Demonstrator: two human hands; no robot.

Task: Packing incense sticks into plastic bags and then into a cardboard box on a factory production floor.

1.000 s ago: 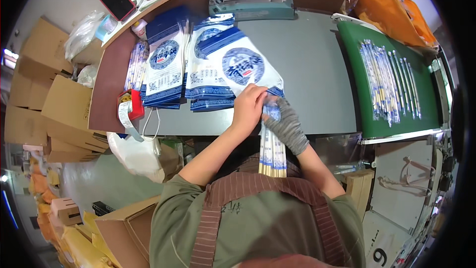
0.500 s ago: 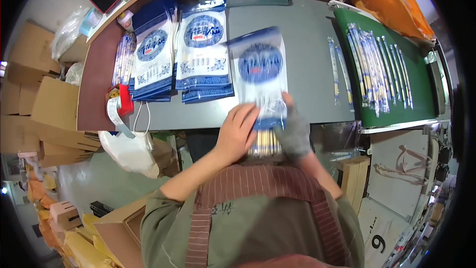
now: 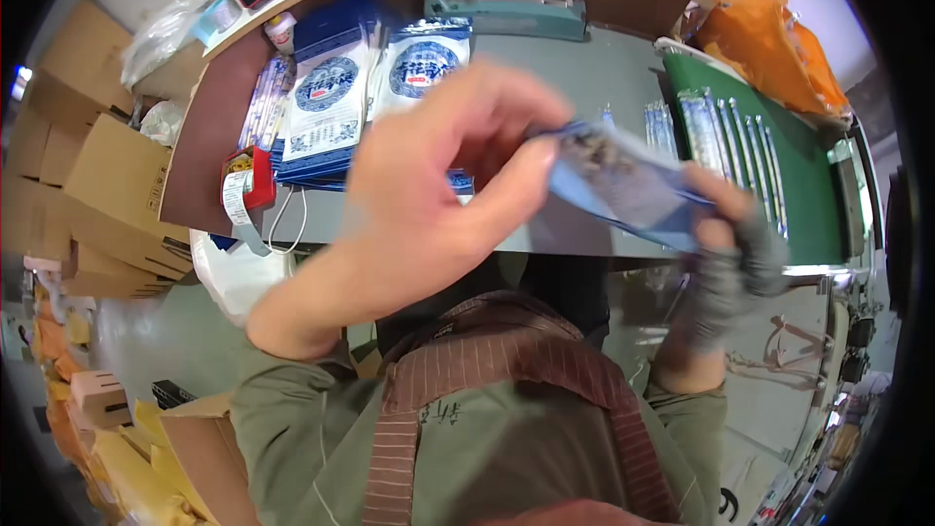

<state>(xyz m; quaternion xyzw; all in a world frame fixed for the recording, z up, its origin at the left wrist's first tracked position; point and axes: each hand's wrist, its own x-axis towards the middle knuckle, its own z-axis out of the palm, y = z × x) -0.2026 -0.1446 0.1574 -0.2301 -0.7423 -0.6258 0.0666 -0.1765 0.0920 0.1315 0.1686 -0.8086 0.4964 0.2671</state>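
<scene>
A blue and white plastic pouch (image 3: 628,180) is held up before me, tilted, its blue-edged mouth facing me. Inside it lies a dim, blurred cluster that could be stick ends. My bare left hand (image 3: 443,185) pinches the left corner of this pouch between thumb and fingers. My right hand (image 3: 735,244), in a grey glove with bare fingertips, grips its right end. Behind the left hand lie two stacks of flat printed pouches, the left stack (image 3: 324,97) and the partly covered right stack (image 3: 421,63). Slim wrapped sticks (image 3: 703,127), like packaged chopsticks, lie beyond my right hand.
A green mat (image 3: 818,224) covers the right of the grey table. At its back stands a teal bar sealer (image 3: 506,12). A red box (image 3: 255,178) with a label strip sits at the left edge, more sticks (image 3: 263,102) behind it. Cardboard boxes (image 3: 107,175) stand left.
The pouch has risen off the table edge and turned, its mouth now toward me. Both hands came up with it, the right moving farther right. The view has shifted slightly.
</scene>
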